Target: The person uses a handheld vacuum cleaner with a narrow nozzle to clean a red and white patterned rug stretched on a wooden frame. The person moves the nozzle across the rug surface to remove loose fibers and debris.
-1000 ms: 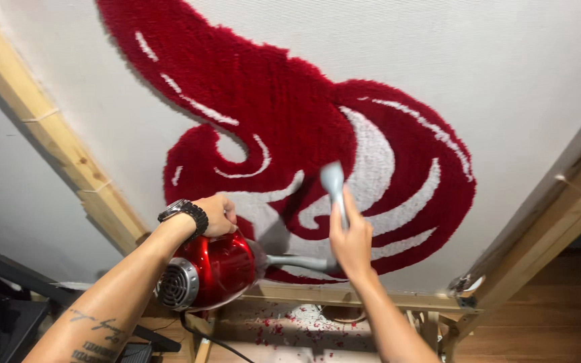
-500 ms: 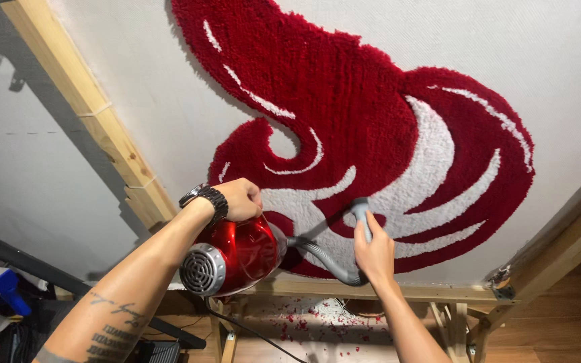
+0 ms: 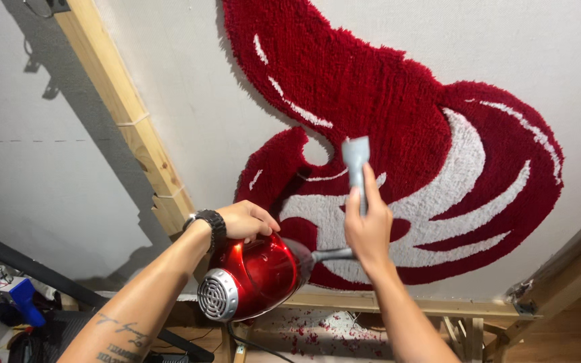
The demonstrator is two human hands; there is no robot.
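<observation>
At the far left, low and well apart from the red and white rug (image 3: 398, 154), a blue tool (image 3: 18, 299) lies among clutter. A wooden beam (image 3: 126, 117) slants down just left of the rug, edging the white cloth (image 3: 189, 128) that carries it. Below the rug's lower left lobe, the left hand (image 3: 247, 220), with a black watch (image 3: 211, 225) at the wrist, is curled over the top of a red vacuum (image 3: 253, 275). From the vacuum a grey nozzle (image 3: 356, 165) rises against the rug's middle, its flat mouth on the pile. The right hand (image 3: 368, 225) is wrapped around the nozzle's stem. Under the rug's lower edge, red fluff (image 3: 317, 329) litters the floor. At the right, a second wooden beam (image 3: 566, 275) slants below the rug.
</observation>
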